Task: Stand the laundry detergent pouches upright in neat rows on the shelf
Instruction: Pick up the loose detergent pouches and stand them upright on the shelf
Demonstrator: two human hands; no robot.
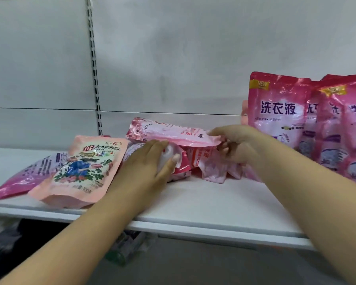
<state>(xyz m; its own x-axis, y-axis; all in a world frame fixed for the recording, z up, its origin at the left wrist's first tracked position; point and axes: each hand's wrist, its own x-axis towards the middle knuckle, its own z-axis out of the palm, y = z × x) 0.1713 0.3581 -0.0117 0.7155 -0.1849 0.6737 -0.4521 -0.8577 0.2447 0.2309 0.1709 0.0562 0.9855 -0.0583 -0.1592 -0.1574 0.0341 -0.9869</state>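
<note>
On the white shelf [214, 204] lies a heap of pink detergent pouches. My right hand [237, 144] grips the bottom edge of a pale pink pouch [169, 133] that lies flat on top of the heap. My left hand [152, 163] rests on a crumpled pink and white pouch [180, 161] below it, fingers and thumb curled round it. A peach pouch with a flower picture [80, 171] lies flat at the left, overlapping a magenta pouch [19, 179]. Several magenta pouches [280, 112] stand upright in a row at the right.
The shelf's grey back panel [173, 58] has a slotted upright [94, 64] left of centre. The shelf's front edge [214, 229] runs across below my arms. Beneath it, in shadow, lie blurred goods on a lower level [127, 247].
</note>
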